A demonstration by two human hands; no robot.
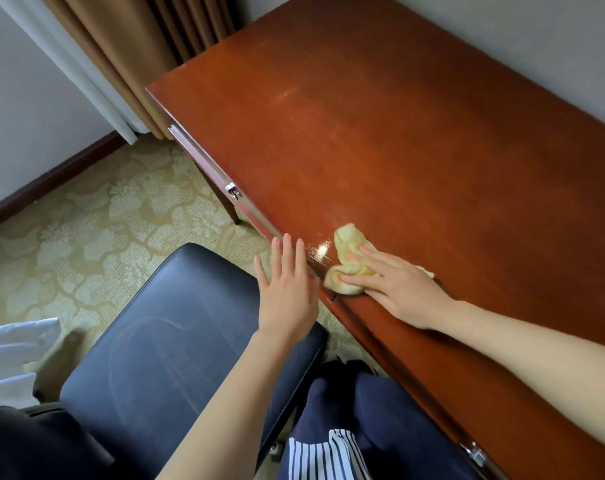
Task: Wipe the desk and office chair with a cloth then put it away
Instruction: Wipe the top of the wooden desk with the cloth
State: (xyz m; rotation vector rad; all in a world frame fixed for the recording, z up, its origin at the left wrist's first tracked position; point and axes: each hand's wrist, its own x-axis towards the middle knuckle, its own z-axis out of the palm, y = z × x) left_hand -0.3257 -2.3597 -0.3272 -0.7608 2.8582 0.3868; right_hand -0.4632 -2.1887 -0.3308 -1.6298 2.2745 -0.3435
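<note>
R hand (403, 287): fingers straight, spread flat, pressing crumpled yellow cloth (347, 261) onto desk (415, 150) near front edge. L hand (287, 287): fingers extended, relaxed, holding nothing, over gap btwn desk edge & office chair (162, 341) seat. Cloth bunched, partly under R fingers.

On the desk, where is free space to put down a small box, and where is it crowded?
The desk top is bare from the wall back to the curtain end. It is crowded only at the front edge, where the right hand presses the cloth and the left hand hovers beside it, above the chair.
</note>
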